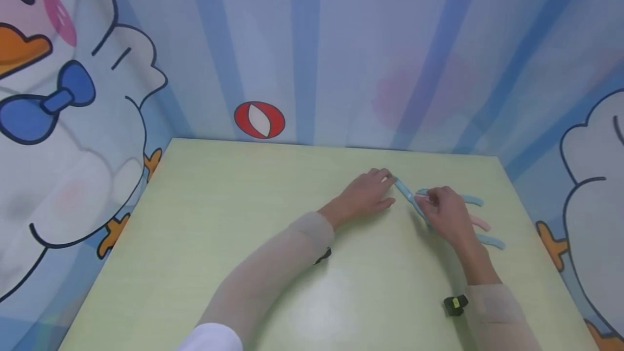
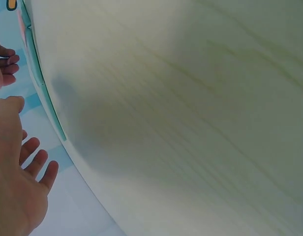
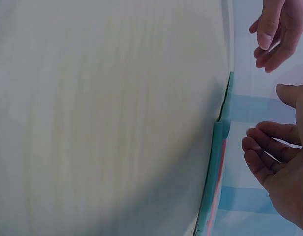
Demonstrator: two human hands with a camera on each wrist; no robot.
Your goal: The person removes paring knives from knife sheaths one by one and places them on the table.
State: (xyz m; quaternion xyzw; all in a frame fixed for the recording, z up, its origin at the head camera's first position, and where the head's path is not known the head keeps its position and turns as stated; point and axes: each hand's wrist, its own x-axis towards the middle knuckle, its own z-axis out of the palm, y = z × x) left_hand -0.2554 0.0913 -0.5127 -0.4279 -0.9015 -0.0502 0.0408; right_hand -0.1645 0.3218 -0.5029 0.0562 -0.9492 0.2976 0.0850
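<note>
Over the right part of the table, my left hand has its fingers stretched towards the upper end of a slim light-blue strip, which slants down to the right. My right hand is above that strip's lower part, hiding some of it. In the right wrist view, the right hand's fingers are loosely bent and hold nothing. The left wrist view shows the left fingers spread and empty. Out from behind the right hand stick more slim curved pieces: a blue one, a pink one and a lower blue one.
The pale yellow-green table ends at a back wall with blue stripes. Cartoon duck prints cover the sides. A small dark device sits by the right wrist, and another shows at the left forearm.
</note>
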